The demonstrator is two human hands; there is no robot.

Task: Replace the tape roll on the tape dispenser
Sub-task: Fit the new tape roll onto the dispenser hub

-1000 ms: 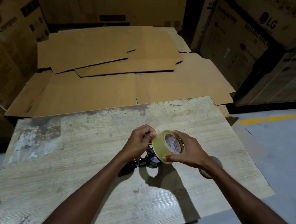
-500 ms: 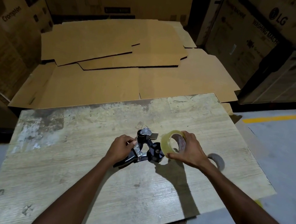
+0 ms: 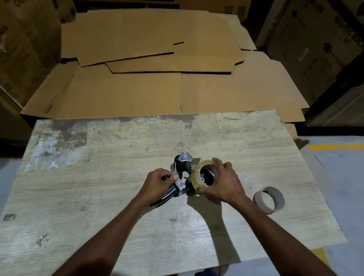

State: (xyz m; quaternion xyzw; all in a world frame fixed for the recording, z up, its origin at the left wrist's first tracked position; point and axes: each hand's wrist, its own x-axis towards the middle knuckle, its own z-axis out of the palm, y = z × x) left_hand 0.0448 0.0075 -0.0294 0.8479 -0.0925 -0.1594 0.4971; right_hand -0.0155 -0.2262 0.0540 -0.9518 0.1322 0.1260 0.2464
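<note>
Roll (image 3: 203,176) now apparently over dispenser (image 3: 179,175) hub

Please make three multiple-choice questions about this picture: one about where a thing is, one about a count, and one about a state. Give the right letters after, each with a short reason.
1. Where does the empty cardboard core lie?
A. on the table, to the right of the right hand
B. on the floor
C. on the dispenser

2. How many tape rings, full or empty, are on or over the table?
A. one
B. two
C. four

3. What is the right hand doing?
A. resting flat and empty
B. gripping the new tape roll at the dispenser
C. holding the empty core

Answers:
1 A: the core lies alone on the table.
2 B: the new tape roll and the core.
3 B: the fingers wrap the roll beside the tape dispenser, which the left hand steadies.
</note>
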